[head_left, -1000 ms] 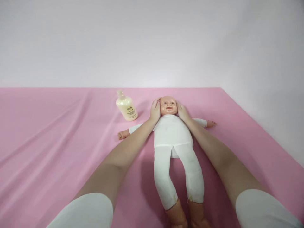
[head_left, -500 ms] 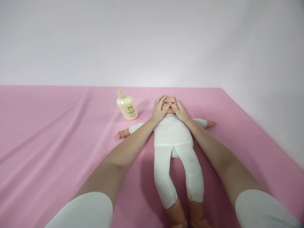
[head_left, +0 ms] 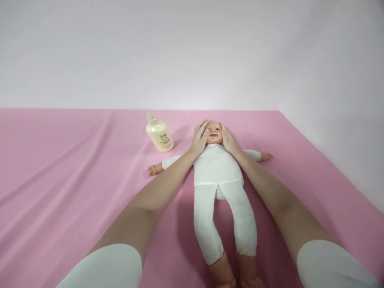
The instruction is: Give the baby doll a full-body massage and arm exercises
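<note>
- A pink sheet (head_left: pixel 75 168) is spread under everything, with the doll as landmark
- The doll (head_left: pixel 218 172) is laid on its back in a white suit, arms stretched out sideways
- The left hand (head_left: pixel 200 138) is laid flat, fingers apart, on one cheek of the doll
- The right hand (head_left: pixel 228 140) is pressed open against the other cheek
- A cream bottle (head_left: pixel 159 134) is stood just beside the doll's head, past the left hand

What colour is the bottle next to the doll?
The bottle is creamy pale yellow, seen best in the head view.
</note>
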`<act>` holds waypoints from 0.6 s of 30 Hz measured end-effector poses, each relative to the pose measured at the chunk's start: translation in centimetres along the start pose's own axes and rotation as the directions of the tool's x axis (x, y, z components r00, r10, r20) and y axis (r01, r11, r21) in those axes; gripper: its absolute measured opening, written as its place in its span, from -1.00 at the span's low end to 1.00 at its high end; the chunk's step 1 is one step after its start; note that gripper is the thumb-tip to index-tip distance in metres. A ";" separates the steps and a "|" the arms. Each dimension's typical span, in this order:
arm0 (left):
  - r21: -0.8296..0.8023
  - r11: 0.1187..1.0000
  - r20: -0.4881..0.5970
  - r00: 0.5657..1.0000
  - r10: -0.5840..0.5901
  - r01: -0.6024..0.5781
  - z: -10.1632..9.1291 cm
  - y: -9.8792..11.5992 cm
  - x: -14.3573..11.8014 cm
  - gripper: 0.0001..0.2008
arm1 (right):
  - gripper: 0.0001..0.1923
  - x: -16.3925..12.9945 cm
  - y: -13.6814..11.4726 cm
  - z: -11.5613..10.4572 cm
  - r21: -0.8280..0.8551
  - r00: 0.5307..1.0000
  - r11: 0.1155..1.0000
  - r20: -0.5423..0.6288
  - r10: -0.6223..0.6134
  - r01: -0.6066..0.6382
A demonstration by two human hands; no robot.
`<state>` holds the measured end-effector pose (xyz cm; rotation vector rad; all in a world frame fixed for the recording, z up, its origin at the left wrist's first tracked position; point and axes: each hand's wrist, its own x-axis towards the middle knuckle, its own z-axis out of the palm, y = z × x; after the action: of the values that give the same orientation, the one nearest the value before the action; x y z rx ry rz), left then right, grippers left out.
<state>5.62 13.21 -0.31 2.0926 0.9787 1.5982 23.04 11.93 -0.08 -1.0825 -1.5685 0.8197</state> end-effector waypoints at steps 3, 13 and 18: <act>-0.012 1.000 -0.018 1.000 -0.008 0.008 0.0 0.0 -0.1 -0.35 | -0.14 0.2 0.3 0.1 0.002 0.999 1.000 -0.045 0.025 -0.025; -0.133 0.984 -0.050 0.990 -0.128 0.121 0.3 -0.3 -0.2 -0.27 | -0.44 0.5 0.8 0.0 0.006 0.990 0.992 -0.066 0.123 -0.122; -0.168 0.973 -0.063 0.984 -0.168 0.156 0.5 -0.7 0.0 -0.36 | -0.49 0.9 1.6 -0.1 -0.028 0.993 0.993 -0.050 0.110 -0.112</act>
<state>5.88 13.77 -0.92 1.8080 0.9811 1.6267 23.45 13.35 -1.17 -1.2122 -1.4954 0.8396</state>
